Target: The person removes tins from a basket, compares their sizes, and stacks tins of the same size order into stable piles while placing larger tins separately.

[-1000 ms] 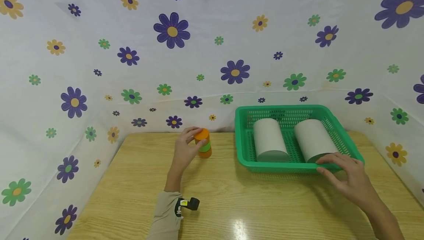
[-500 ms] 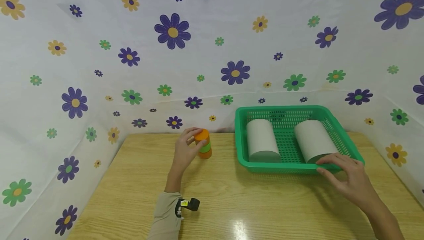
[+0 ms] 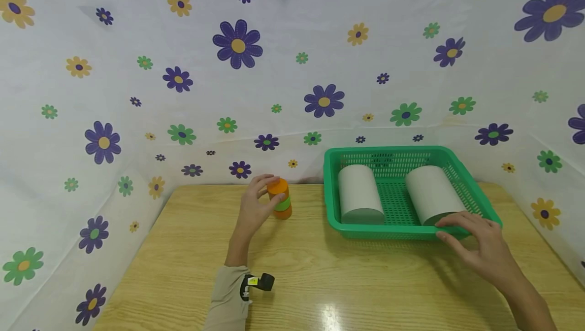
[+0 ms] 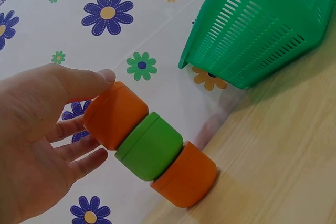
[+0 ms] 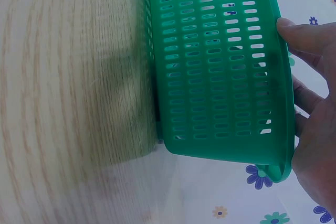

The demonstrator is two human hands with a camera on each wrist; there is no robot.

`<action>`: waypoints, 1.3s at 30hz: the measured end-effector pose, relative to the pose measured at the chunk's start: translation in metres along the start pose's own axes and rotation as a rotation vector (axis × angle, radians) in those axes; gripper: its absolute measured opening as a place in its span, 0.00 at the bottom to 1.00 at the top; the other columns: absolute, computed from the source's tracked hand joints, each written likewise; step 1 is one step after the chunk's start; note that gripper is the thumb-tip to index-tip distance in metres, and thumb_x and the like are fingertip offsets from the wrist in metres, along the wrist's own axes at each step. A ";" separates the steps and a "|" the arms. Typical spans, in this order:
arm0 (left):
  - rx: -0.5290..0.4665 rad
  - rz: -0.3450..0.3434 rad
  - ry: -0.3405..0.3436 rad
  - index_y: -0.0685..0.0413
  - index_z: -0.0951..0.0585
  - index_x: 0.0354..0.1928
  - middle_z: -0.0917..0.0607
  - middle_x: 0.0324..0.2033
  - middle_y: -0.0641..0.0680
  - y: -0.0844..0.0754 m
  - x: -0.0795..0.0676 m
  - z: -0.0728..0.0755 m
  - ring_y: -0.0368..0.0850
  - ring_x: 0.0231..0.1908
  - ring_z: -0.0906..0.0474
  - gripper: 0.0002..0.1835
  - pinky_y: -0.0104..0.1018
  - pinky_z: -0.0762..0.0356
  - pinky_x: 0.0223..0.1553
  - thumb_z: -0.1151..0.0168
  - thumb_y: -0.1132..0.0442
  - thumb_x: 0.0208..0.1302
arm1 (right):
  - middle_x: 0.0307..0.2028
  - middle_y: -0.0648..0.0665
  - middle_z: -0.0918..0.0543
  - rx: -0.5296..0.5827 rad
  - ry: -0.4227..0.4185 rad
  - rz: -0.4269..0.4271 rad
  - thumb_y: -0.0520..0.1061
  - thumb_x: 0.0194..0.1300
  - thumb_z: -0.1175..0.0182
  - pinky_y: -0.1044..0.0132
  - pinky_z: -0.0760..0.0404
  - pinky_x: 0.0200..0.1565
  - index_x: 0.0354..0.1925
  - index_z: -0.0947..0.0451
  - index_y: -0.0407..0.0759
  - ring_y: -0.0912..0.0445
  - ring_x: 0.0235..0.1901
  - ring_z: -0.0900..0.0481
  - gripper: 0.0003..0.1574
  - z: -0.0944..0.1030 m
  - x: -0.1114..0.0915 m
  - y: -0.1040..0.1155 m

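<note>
While the stack (image 3: pixel 284 204) is standing upright near the tabletop's (image 3: pixel 292 280) back edge, left of the basket (image 3: pixel 379 229), the left roll (image 3: pixel 361 194) is lying closer to the basket's left wall than a second ago. The right roll (image 3: pixel 433 194) is keeping its place, so the gap between them is appearing wider, presumably freeing room inside. The left hand (image 3: pixel 253 210) is pinching the stack's orange top, though the index fingertip's exact contact is remaining uncertain, being hidden in the wrist view. The right hand (image 3: pixel 477 242) is pinching the basket's front rim near its right corner.
</note>
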State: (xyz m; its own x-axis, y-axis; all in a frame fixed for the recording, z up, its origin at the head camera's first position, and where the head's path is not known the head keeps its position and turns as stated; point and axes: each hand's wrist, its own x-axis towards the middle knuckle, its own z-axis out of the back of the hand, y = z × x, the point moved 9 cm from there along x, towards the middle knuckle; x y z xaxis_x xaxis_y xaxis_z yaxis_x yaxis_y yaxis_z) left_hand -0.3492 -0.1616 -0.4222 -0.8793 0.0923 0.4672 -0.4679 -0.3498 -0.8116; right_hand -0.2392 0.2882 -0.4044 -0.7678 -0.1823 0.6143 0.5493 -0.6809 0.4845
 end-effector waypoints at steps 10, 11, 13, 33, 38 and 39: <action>0.102 -0.069 -0.029 0.55 0.17 0.60 0.22 0.61 0.56 -0.028 0.004 0.011 0.53 0.64 0.28 0.19 0.56 0.27 0.64 0.31 0.65 0.68 | 0.41 0.57 0.15 0.002 -0.009 0.008 0.28 0.46 0.23 0.43 0.43 0.46 0.40 0.15 0.55 0.76 0.50 0.30 0.28 0.000 0.001 0.000; 0.107 -0.082 -0.033 0.55 0.17 0.60 0.22 0.61 0.56 -0.032 0.004 0.012 0.53 0.64 0.28 0.19 0.56 0.27 0.64 0.31 0.64 0.68 | 0.40 0.56 0.15 0.002 -0.012 0.011 0.27 0.45 0.23 0.44 0.43 0.46 0.40 0.15 0.55 0.76 0.50 0.30 0.28 0.001 0.001 0.000; 0.111 -0.108 -0.041 0.55 0.17 0.59 0.21 0.61 0.57 -0.040 0.005 0.013 0.53 0.64 0.28 0.19 0.56 0.27 0.63 0.31 0.65 0.68 | 0.40 0.55 0.15 0.003 -0.016 0.015 0.27 0.45 0.23 0.44 0.43 0.45 0.40 0.15 0.54 0.76 0.50 0.30 0.28 0.001 0.001 0.001; 0.025 -0.190 0.018 0.54 0.17 0.58 0.15 0.53 0.54 -0.089 0.000 -0.022 0.48 0.53 0.19 0.18 0.56 0.19 0.55 0.31 0.68 0.67 | 0.42 0.59 0.15 0.011 -0.001 0.000 0.29 0.48 0.24 0.42 0.42 0.48 0.41 0.15 0.55 0.76 0.51 0.30 0.26 -0.002 0.001 0.000; 0.008 -0.169 0.082 0.53 0.18 0.60 0.16 0.55 0.55 -0.093 -0.004 -0.044 0.52 0.53 0.19 0.19 0.54 0.18 0.54 0.31 0.66 0.68 | 0.41 0.56 0.15 0.009 -0.013 0.040 0.27 0.45 0.23 0.57 0.40 0.52 0.40 0.14 0.53 0.75 0.49 0.28 0.28 -0.002 0.002 0.001; 0.007 -0.167 0.094 0.53 0.18 0.60 0.17 0.55 0.56 -0.094 -0.005 -0.048 0.52 0.53 0.19 0.19 0.53 0.18 0.54 0.31 0.65 0.68 | 0.41 0.56 0.15 0.006 -0.014 0.039 0.27 0.45 0.23 0.58 0.40 0.51 0.40 0.15 0.54 0.75 0.49 0.28 0.28 -0.001 0.001 0.001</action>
State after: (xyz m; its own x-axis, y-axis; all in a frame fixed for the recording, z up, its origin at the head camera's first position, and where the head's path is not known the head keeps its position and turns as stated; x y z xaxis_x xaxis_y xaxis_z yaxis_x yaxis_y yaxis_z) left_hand -0.3049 -0.0847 -0.3655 -0.7943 0.2358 0.5600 -0.6074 -0.3290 -0.7230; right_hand -0.2401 0.2863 -0.4041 -0.7408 -0.1987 0.6416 0.5809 -0.6692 0.4634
